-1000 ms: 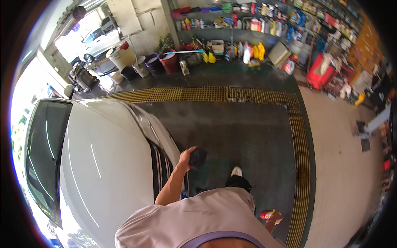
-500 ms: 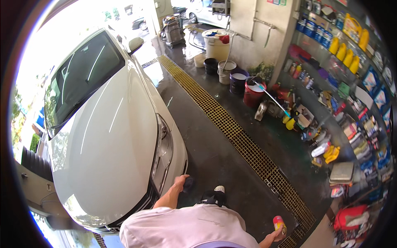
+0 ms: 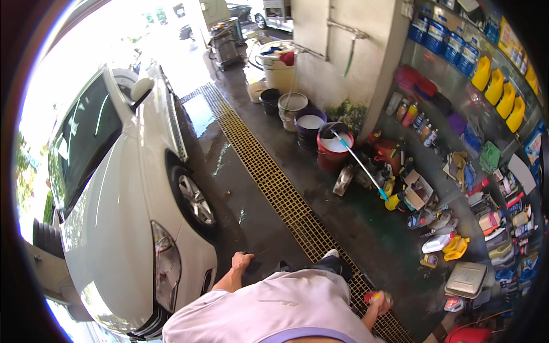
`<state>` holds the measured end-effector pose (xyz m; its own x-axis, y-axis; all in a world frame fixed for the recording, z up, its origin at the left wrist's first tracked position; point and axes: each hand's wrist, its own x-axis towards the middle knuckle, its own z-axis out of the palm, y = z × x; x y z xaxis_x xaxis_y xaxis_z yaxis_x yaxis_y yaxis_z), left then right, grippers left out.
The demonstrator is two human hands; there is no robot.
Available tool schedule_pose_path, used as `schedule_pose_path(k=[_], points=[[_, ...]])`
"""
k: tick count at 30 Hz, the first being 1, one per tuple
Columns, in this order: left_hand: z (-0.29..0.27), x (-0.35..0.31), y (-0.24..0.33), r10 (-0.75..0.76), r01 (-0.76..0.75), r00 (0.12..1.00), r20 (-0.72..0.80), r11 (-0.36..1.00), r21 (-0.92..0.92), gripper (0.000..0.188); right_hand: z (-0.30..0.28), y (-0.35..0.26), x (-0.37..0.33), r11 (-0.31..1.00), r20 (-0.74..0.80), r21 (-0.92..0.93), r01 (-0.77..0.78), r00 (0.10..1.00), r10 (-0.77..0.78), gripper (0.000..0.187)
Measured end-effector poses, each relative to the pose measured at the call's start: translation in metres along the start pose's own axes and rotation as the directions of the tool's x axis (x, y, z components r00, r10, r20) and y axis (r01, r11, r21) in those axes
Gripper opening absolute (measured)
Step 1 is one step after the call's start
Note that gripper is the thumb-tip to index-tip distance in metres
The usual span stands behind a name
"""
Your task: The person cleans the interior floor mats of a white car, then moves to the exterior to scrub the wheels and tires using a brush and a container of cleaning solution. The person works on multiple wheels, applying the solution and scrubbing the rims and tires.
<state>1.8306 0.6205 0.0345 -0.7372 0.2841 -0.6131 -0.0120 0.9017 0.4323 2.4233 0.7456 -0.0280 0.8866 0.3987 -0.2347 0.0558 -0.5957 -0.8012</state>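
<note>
My left hand (image 3: 241, 262) is out in front of me, closed on a small dark thing (image 3: 251, 264) that looks like a cloth or pad; its kind is unclear. At my right side, low over the floor grating, my right hand (image 3: 382, 303) is wrapped round a red and yellow can (image 3: 370, 296), which the fingers partly cover. The white car (image 3: 108, 223) stands to my left. Its headlight (image 3: 166, 268) and front wheel (image 3: 195, 200) face me, and my left hand is apart from its side.
A yellow floor grating (image 3: 269, 177) runs diagonally past me over wet floor. Beyond it stand a red bucket (image 3: 333, 157) with a long-handled brush (image 3: 361, 166) across it, and more buckets. Bottles and tools crowd the right side by a shelf (image 3: 440, 63); a flat metal tin (image 3: 466, 279) lies near.
I have moved and turned to the right, away from the car's front. Its wheel has come into view. Both hands keep their holds, and the can is now more hidden by my fingers.
</note>
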Motion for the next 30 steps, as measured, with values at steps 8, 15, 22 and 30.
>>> schedule_pose_path(k=[8, 15, 22, 30], points=[[0.107, 0.048, -0.009, 0.271, -0.348, 0.936, 0.225, 0.810, 0.472, 0.043, 0.240, -0.257, 0.045, 0.982, 0.196, 0.121, 0.143, 0.967, -0.165, 0.087], [0.107, 0.133, 0.082, 0.279, -0.421, 0.905, 0.320, 0.691, 0.588, 0.037, 0.425, -0.401, 0.062, 0.965, 0.230, 0.193, 0.179, 0.948, -0.222, 0.081], [0.054, 0.182, 0.309, -0.063, 0.035, 0.997, -0.048, 0.895, -0.446, 0.035, 0.545, -0.529, 0.111, 0.954, 0.289, 0.225, 0.200, 0.921, -0.261, 0.085], [0.051, 0.106, 0.364, -0.127, 0.087, 0.985, -0.114, 0.948, -0.306, 0.040, 0.671, -0.660, 0.195, 0.888, 0.301, 0.152, 0.433, 0.836, -0.459, 0.080]])
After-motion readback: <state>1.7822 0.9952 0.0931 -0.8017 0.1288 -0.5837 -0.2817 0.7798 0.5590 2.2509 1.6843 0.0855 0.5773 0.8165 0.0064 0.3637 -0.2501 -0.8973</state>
